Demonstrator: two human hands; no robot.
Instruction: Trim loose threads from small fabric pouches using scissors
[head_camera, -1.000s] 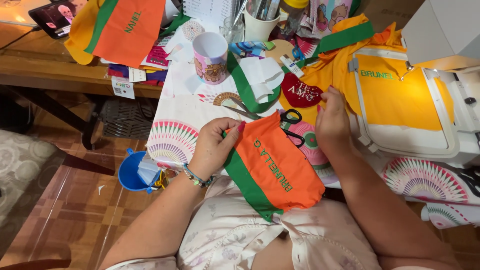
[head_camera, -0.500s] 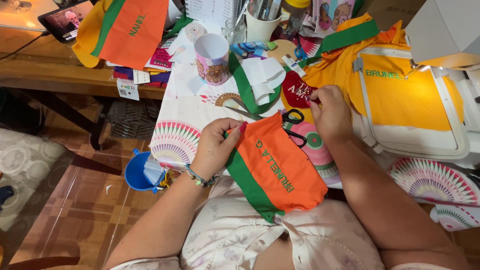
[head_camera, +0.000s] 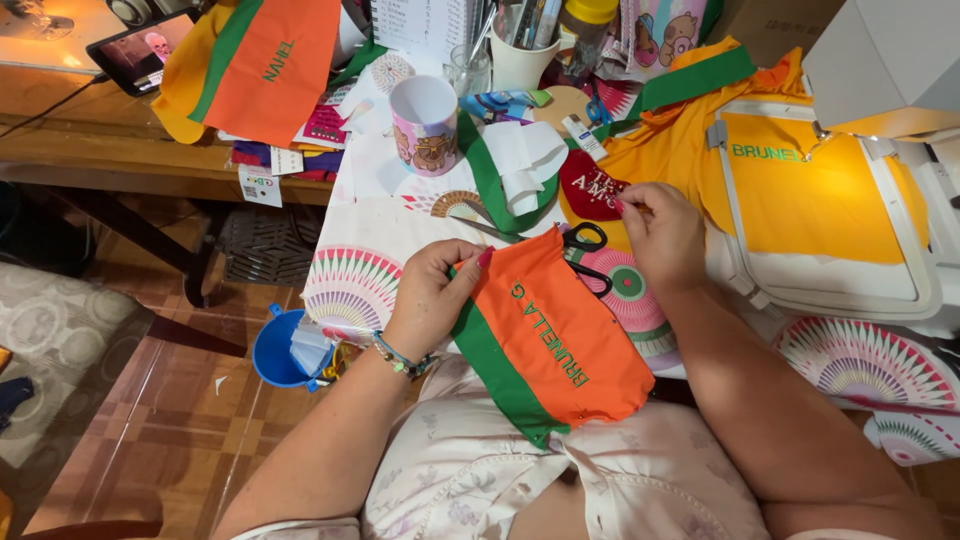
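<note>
Fabric piece amid sewing clutter
Scissors (head_camera: 585, 255) lie at two o'clock of the fabric piece (head_camera: 555, 335); mug (head_camera: 425, 125) at eleven; bucket (head_camera: 275, 350) at nine.

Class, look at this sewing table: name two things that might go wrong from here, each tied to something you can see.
1. The black-handled scissors lie right beside the right hand and the orange and green cloth piece held by the left hand; a careless reach might nick a finger or snag the cloth.
2. The mug stands amid crowded fabric on the table; tugging cloth could tip it.
</note>
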